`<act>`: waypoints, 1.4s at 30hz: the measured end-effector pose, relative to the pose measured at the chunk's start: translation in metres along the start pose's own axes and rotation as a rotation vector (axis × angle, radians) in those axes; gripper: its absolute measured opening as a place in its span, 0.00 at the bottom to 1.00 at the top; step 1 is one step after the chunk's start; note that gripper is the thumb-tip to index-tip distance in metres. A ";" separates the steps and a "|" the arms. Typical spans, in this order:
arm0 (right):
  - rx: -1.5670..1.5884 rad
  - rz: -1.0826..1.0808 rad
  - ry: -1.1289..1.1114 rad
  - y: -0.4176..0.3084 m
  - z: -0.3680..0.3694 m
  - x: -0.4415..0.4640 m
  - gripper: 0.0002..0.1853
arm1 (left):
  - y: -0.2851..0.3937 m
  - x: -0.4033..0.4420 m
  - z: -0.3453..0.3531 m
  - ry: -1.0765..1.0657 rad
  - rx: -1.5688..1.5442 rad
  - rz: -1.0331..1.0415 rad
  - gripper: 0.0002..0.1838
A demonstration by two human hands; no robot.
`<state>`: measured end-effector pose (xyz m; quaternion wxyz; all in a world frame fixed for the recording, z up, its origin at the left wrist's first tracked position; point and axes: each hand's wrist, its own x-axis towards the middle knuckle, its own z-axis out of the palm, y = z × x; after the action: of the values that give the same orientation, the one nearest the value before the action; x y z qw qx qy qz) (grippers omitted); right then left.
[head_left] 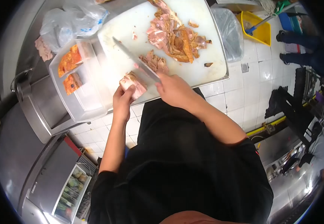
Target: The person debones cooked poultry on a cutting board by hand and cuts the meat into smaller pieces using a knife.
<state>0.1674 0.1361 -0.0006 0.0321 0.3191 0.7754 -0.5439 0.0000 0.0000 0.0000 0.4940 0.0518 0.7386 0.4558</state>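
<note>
My right hand (174, 90) is closed round the handle of a knife (135, 58), whose blade points up and left over the white cutting board (113, 28). With my left hand (123, 102) I grip a block of meat (135, 84) at the board's near edge, just below the blade. Cut meat pieces (155, 62) lie right beside the blade. Farther up the board is a large pile of browned meat (178, 35). To the left, a clear plastic container (92, 98) holds orange-red chunks of meat (70, 59).
Crumpled plastic bags (59, 28) lie at the upper left, near a steel sink (44, 100). A yellow bucket (262, 31) with a mop stands on the tiled floor. Another person's legs (300, 48) are at the upper right, and a person (318, 149) is at the right edge.
</note>
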 end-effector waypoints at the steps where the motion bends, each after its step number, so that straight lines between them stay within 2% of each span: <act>1: 0.025 0.028 0.013 0.002 -0.008 -0.003 0.19 | -0.003 0.006 0.004 0.009 -0.035 -0.039 0.30; 2: 0.051 0.059 0.027 0.006 -0.013 -0.005 0.18 | -0.007 0.012 0.006 0.015 -0.070 -0.079 0.29; 3: -0.037 0.018 0.087 -0.009 -0.033 -0.019 0.18 | 0.002 0.015 0.016 -0.028 -0.127 0.011 0.29; 6: -0.080 0.040 0.062 -0.020 -0.032 -0.041 0.16 | 0.003 0.011 0.011 0.008 -0.005 -0.054 0.25; 8: -0.137 -0.035 -0.099 -0.011 -0.018 -0.046 0.16 | -0.003 0.017 0.013 -0.018 -0.054 -0.027 0.25; 9: -0.118 -0.022 -0.090 -0.014 -0.015 -0.047 0.15 | -0.004 0.017 0.017 -0.029 -0.092 -0.001 0.24; 11: -0.144 -0.066 -0.103 -0.012 -0.016 -0.041 0.13 | 0.006 0.009 0.025 -0.043 -0.165 0.070 0.16; 14: -0.147 -0.186 -0.081 -0.025 -0.027 -0.038 0.12 | -0.001 0.012 0.024 -0.021 -0.319 0.234 0.21; 15: -0.194 -0.082 -0.223 -0.046 -0.041 -0.037 0.18 | -0.011 0.022 0.017 0.032 -0.317 0.283 0.25; 17: -0.128 -0.185 -0.163 -0.065 -0.049 -0.037 0.32 | -0.008 0.029 0.016 0.057 -0.486 0.392 0.27; 18: -0.183 -0.234 -0.103 -0.073 -0.052 -0.035 0.30 | 0.011 0.021 0.015 0.027 -0.553 0.404 0.27; 19: -0.166 -0.329 0.092 -0.066 -0.048 -0.028 0.21 | 0.031 0.009 0.013 -0.011 -0.623 0.418 0.26; 21: -0.121 -0.294 0.078 -0.090 -0.070 -0.027 0.17 | 0.065 -0.007 -0.006 -0.174 -0.756 0.295 0.27; 23: -0.103 -0.360 0.217 -0.078 -0.079 -0.016 0.15 | 0.098 -0.032 -0.034 -0.277 -0.784 0.200 0.28; 25: -0.074 -0.406 0.217 -0.068 -0.090 -0.008 0.14 | 0.136 -0.058 -0.064 -0.358 -0.764 0.445 0.32; 27: 0.046 -0.094 0.110 -0.084 -0.104 -0.023 0.15 | 0.200 -0.111 -0.092 -0.330 -0.633 0.780 0.37; 28: 0.030 -0.114 0.109 -0.081 -0.105 -0.020 0.15 | 0.239 -0.152 -0.099 -0.284 -0.460 0.999 0.40; 29: 0.028 -0.085 0.082 -0.077 -0.106 -0.020 0.15 | 0.277 -0.181 -0.107 -0.112 -0.272 1.241 0.44; 30: 0.026 -0.057 0.058 -0.074 -0.106 -0.018 0.15 | 0.311 -0.212 -0.120 -0.055 -0.102 1.301 0.44; 31: 0.016 -0.068 0.061 -0.071 -0.104 -0.016 0.15 | 0.349 -0.230 -0.122 0.153 -0.108 1.490 0.45; 32: -0.012 -0.066 0.058 -0.069 -0.100 -0.015 0.15 | 0.399 -0.249 -0.150 0.148 0.260 1.598 0.45; 33: -0.036 -0.066 0.060 -0.070 -0.098 -0.012 0.15 | 0.444 -0.251 -0.181 0.195 0.236 1.571 0.42; 35: -0.104 -0.048 0.089 -0.077 -0.092 -0.010 0.13 | 0.520 -0.298 -0.157 0.291 0.250 1.494 0.27; 36: -0.079 -0.045 0.070 -0.075 -0.088 -0.007 0.13 | 0.539 -0.306 -0.157 0.282 0.254 1.514 0.27; 39: -0.098 -0.030 0.042 -0.069 -0.085 0.004 0.14 | 0.588 -0.320 -0.159 0.779 0.324 1.418 0.19; 40: -0.120 -0.087 0.059 -0.068 -0.084 0.006 0.15 | 0.610 -0.319 -0.166 0.778 0.334 1.433 0.19; 42: -0.151 -0.205 0.095 -0.043 -0.075 0.022 0.14 | 0.651 -0.306 -0.186 0.948 0.474 1.395 0.16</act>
<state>0.1493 0.2024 0.0564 -0.0365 0.2605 0.8433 -0.4687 -0.2328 0.1001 0.6985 -0.2802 0.3981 0.7413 0.4620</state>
